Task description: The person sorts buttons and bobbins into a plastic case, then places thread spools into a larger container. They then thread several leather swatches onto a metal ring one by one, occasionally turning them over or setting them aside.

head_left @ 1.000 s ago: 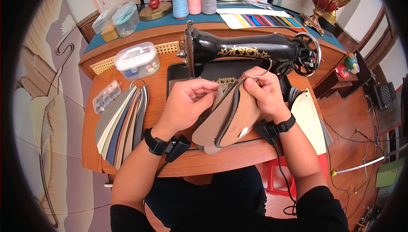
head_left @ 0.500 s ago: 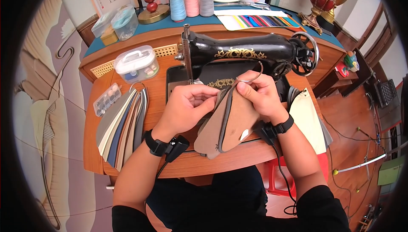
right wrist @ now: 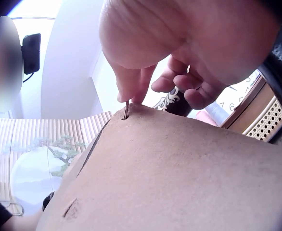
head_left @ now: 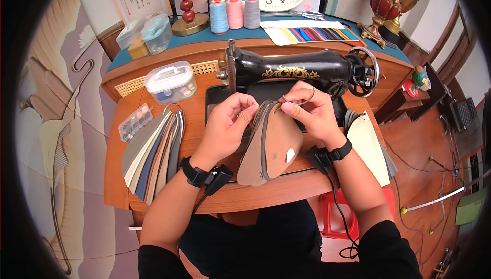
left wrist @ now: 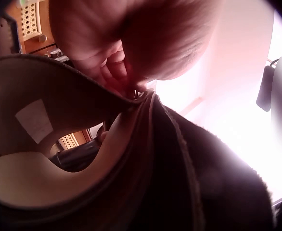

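Observation:
A bundle of brown and grey leather-like swatches (head_left: 284, 143) hangs between both hands over the table's front, threaded on a metal ring (head_left: 308, 96). My right hand (head_left: 314, 113) pinches the ring between thumb and forefinger, just above the bundle's top corner. In the right wrist view the ring (right wrist: 126, 111) passes through a hole in the tan front swatch (right wrist: 179, 163). On the other side my left hand (head_left: 227, 125) has thumb and fingertips pinched together at the swatches' top corners; I cannot tell whether they grip ring or swatch. The swatches (left wrist: 146, 159) fan apart below them.
A black sewing machine (head_left: 286, 69) stands behind the hands. To the left lie another swatch ring fan (head_left: 153, 151), a small clear case (head_left: 135, 122) and a lidded box (head_left: 171, 82). Cream swatches (head_left: 364, 148) lie at right. Thread spools (head_left: 235, 13) stand at the back.
The bundle has swung more upright, its front tan swatch turning to face me. The ring has tipped lower within the right hand, and the left fingertips have shifted slightly higher and away from the swatches.

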`<state>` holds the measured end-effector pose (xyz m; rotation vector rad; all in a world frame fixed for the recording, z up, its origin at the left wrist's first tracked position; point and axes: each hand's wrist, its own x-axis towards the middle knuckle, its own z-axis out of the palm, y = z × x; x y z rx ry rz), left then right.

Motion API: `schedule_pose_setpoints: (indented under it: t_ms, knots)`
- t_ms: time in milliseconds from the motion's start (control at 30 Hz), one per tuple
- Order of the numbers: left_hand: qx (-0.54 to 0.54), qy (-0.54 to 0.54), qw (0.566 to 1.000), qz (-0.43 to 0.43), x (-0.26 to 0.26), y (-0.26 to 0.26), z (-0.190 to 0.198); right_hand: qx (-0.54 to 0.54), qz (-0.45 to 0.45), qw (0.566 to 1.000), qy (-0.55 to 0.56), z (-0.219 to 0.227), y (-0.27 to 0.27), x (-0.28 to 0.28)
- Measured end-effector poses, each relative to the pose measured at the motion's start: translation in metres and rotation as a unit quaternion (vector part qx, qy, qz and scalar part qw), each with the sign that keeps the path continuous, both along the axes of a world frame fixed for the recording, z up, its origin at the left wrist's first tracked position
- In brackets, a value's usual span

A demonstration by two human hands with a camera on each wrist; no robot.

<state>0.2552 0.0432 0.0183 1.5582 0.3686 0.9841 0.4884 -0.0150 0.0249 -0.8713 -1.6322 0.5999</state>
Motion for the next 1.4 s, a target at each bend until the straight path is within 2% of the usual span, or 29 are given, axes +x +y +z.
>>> schedule_pose_setpoints:
  t_ms: [67,100,167,200,267,333,400,500,600,633,667,733,833,933,1000,1133,1233,1300,1333,1400]
  knots:
    - [0.005,0.011,1.000,0.017,-0.002,0.000,0.002,-0.077,0.054,0.986,0.138,0.002,-0.001,-0.007]
    - [0.009,0.009,1.000,0.017,-0.002,0.001,0.002,-0.073,0.054,0.987,0.136,0.009,-0.001,-0.008]
    - [0.026,-0.039,0.998,0.049,-0.002,0.002,0.002,-0.154,0.059,0.979,0.117,0.023,-0.004,-0.011]
    - [0.028,-0.040,0.998,0.047,-0.002,0.002,0.003,-0.152,0.057,0.980,0.116,0.028,-0.004,-0.015]
    - [0.075,-0.064,0.989,0.114,-0.004,0.007,0.010,-0.136,0.092,0.980,0.116,0.038,-0.001,-0.027]
    - [0.082,-0.099,0.981,0.144,-0.008,0.012,0.022,-0.135,0.113,0.979,0.099,0.051,0.000,-0.041]
    - [0.085,-0.106,0.980,0.145,-0.018,0.012,0.044,-0.142,0.122,0.979,0.077,0.062,0.001,-0.054]
    - [0.130,-0.084,0.971,0.184,-0.037,-0.005,0.077,-0.151,0.169,0.971,0.082,0.071,-0.001,-0.070]
    - [0.200,-0.013,0.965,0.168,-0.065,-0.028,0.103,-0.180,0.215,0.957,0.079,0.074,-0.016,-0.079]
    - [0.200,-0.007,0.966,0.167,-0.070,-0.040,0.108,-0.197,0.216,0.953,0.079,0.070,-0.024,-0.079]
    - [0.188,0.044,0.971,0.138,-0.075,-0.051,0.111,-0.214,0.217,0.949,0.078,0.066,-0.034,-0.078]
    - [0.196,0.146,0.966,0.083,-0.072,-0.062,0.106,-0.257,0.179,0.948,0.053,0.055,-0.054,-0.066]
    - [0.116,0.179,0.977,-0.026,-0.041,-0.069,0.069,-0.388,0.087,0.917,0.014,0.030,-0.066,-0.036]
    - [0.018,0.171,0.978,-0.116,-0.004,-0.070,0.035,-0.421,0.041,0.905,0.042,0.012,-0.072,-0.009]
    - [-0.035,0.150,0.979,-0.133,0.019,-0.068,0.012,-0.442,0.007,0.896,0.050,0.009,-0.073,0.004]
    - [-0.047,0.161,0.970,-0.176,0.042,-0.062,-0.005,-0.497,-0.045,0.866,0.030,0.000,-0.068,0.025]
    - [-0.010,0.215,0.959,-0.183,0.051,-0.050,-0.006,-0.529,-0.032,0.844,0.085,-0.011,-0.064,0.033]
    - [0.053,0.282,0.947,-0.142,0.058,-0.037,-0.001,-0.536,-0.027,0.839,0.094,-0.017,-0.061,0.036]
    - [-0.042,0.309,0.939,-0.147,0.063,-0.027,0.008,-0.543,-0.022,0.833,0.105,-0.018,-0.060,0.036]
    - [-0.081,0.247,0.958,-0.125,0.073,-0.011,-0.011,-0.552,-0.027,0.829,0.089,-0.015,-0.059,0.034]
